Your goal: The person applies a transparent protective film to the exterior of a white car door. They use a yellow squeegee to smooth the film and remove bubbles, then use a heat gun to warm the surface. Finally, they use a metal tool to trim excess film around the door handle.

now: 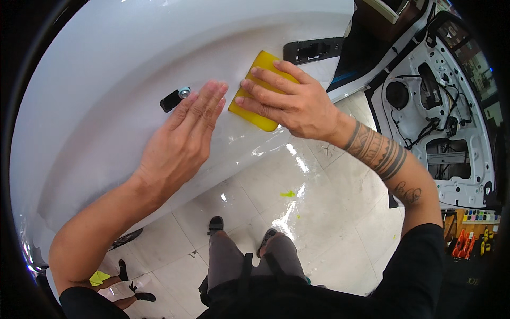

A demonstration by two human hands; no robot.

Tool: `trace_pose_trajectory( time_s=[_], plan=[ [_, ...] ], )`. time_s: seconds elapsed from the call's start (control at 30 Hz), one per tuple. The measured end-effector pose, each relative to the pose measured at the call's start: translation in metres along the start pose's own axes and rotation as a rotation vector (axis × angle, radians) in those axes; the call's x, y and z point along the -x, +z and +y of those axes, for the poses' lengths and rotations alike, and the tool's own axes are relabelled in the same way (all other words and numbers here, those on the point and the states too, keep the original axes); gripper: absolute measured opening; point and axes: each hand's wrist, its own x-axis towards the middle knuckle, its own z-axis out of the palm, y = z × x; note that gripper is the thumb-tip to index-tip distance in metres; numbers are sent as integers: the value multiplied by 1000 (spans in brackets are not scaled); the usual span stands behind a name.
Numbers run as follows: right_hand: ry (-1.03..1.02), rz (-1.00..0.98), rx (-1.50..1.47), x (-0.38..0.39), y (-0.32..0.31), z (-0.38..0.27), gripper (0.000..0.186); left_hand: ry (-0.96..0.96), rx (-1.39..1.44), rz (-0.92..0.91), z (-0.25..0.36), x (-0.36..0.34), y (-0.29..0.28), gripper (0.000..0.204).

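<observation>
A glossy white car body panel point(122, 48) curves across the view in front of me. My right hand point(295, 101) holds a yellow flat squeegee-like block point(268, 118), its fingers spread over the top face, with the block against the panel. To its left, my left hand point(183, 133) is stretched out with the fingers straight and close together, laid on or just over the panel; contact cannot be told. Beside its fingertips is a small black oblong opening point(170, 101) with a round metal piece point(184, 92) at one end.
A black recess point(313, 50) sits in the panel beyond the block. At the right stands a stripped door point(441, 127) with exposed wiring. Orange and yellow tools point(465, 244) hang at lower right. Pale tiles point(319, 239) lie below, with another person's legs point(125, 282) at lower left.
</observation>
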Motion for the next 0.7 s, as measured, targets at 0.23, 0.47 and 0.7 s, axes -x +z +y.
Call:
trace_pose_trajectory(
  time_s=[0.23, 0.47, 0.7],
  plan=[
    [-171, -100, 59, 0, -12, 23, 62, -23, 1, 14, 2, 8, 0, 76],
    [-292, -535, 331, -8, -65, 26, 29, -105, -78, 91, 13, 19, 2, 64],
    [80, -950, 167, 71, -129, -11, 17, -134, -40, 129, 14, 25, -5, 64]
  ],
)
